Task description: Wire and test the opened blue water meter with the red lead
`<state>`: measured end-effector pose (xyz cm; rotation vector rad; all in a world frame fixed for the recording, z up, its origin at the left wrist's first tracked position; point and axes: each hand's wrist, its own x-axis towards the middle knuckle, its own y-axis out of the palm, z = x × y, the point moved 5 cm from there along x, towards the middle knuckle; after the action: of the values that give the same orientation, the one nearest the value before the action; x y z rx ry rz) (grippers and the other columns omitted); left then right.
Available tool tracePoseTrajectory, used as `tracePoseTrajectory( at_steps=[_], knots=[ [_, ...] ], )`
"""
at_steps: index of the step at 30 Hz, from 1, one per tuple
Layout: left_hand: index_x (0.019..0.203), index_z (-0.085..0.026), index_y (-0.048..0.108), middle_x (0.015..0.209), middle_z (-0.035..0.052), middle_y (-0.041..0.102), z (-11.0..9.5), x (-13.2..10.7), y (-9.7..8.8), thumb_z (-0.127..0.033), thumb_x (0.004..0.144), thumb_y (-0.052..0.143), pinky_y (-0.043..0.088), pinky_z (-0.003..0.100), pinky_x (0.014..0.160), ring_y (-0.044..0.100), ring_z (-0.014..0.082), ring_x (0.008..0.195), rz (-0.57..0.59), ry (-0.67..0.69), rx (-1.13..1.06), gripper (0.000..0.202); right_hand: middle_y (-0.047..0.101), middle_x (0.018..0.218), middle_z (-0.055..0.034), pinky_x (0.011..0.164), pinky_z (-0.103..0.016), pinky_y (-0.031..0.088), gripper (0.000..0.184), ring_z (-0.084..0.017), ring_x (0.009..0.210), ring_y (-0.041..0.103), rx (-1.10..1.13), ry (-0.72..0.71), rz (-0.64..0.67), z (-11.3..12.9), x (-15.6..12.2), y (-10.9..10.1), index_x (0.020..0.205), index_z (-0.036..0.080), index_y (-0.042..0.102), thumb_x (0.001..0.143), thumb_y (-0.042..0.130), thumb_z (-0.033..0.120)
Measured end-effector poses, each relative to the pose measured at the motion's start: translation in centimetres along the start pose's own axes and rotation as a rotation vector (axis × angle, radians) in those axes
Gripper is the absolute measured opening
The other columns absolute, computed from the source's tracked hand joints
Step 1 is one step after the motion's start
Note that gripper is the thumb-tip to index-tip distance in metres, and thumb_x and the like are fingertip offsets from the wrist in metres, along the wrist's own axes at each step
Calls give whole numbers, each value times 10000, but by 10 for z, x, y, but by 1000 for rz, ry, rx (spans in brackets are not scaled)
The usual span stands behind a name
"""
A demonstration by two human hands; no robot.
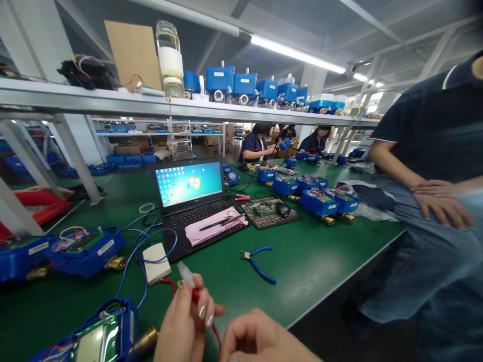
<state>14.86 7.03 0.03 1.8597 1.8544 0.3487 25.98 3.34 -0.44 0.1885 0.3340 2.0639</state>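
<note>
My left hand (184, 314) is closed around a red cable with a translucent whitish connector sleeve (185, 274) at its end, pinched between thumb and fingers. From below those fingers the red cable (216, 333) runs down to my right hand (264, 338), whose curled fingers close at the cable; their tips are partly hidden. Just beyond my left hand lies a white box (157, 264) with a red lead and a blue cable. Blue-handled cutting pliers (259, 261) rest on the green table with their jaws apart. At lower left sits an opened blue meter (101, 337) with a brass fitting.
A laptop (192, 213) carries a pink cloth (213, 227) and a dark pen-like tool. Beside it, a mouse (283, 209) rests on a patterned mat. More blue meters (319, 202) stand at right and left. A shelf (211, 106) spans overhead. Someone sits close at right, hands (441, 198) together.
</note>
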Motion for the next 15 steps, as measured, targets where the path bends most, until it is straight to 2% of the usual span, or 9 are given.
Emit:
tracePoseTrajectory(
  at_steps=[1, 3, 4, 7, 9, 12, 15],
  knots=[
    [880, -172, 492, 522, -74, 319, 7, 8, -1, -750, 514, 772, 360, 166, 392, 284, 71, 418, -24, -35, 24, 739, 619, 577, -40, 518, -170, 434, 531, -87, 535, 586, -104, 7, -27, 10, -2, -18, 656, 103, 634, 614, 743, 621],
    [931, -162, 482, 518, -93, 249, 24, 22, -1, -839, 400, 736, 162, 143, 333, 151, 52, 415, -26, -121, 107, 898, 629, 577, -49, 516, -228, 474, 664, -126, 510, 605, -400, -70, -275, 37, 5, -69, 696, 120, 621, 640, 573, 780],
    [956, -162, 476, 526, -93, 250, 32, 27, -2, -867, 380, 714, 123, 140, 342, 139, 51, 422, -15, -147, 143, 940, 654, 639, -63, 563, -243, 493, 664, -140, 573, 632, -498, -102, -397, 51, 15, -96, 754, 119, 632, 675, 544, 772],
    [959, -181, 458, 547, -87, 272, 48, 37, -5, -884, 430, 675, 103, 133, 371, 155, 48, 429, -2, -134, 206, 907, 686, 867, -82, 723, -288, 526, 454, -149, 781, 661, -701, -79, -642, 73, 66, -172, 974, 117, 625, 871, 512, 544],
    [926, -181, 456, 559, -78, 292, 53, 41, -8, -887, 480, 646, 90, 137, 377, 161, 46, 428, 10, -125, 247, 856, 665, 969, -72, 831, -354, 521, 318, -160, 890, 639, -869, -39, -767, 80, 104, -214, 1024, 120, 612, 911, 533, 407],
    [870, -159, 478, 581, -64, 316, 55, 46, -12, -914, 525, 579, 65, 149, 384, 135, 34, 428, 28, -122, 285, 836, 620, 1106, -75, 955, -427, 468, 262, -190, 1043, 586, -1115, 6, -851, 88, 153, -257, 1075, 143, 604, 918, 545, 345],
    [823, -140, 510, 573, -58, 308, 56, 50, -17, -941, 533, 528, 42, 171, 392, 112, 31, 418, 15, -108, 308, 852, 574, 1198, -89, 985, -449, 449, 291, -209, 1110, 552, -1313, 42, -830, 94, 190, -281, 1146, 152, 574, 923, 537, 334]
  ],
)
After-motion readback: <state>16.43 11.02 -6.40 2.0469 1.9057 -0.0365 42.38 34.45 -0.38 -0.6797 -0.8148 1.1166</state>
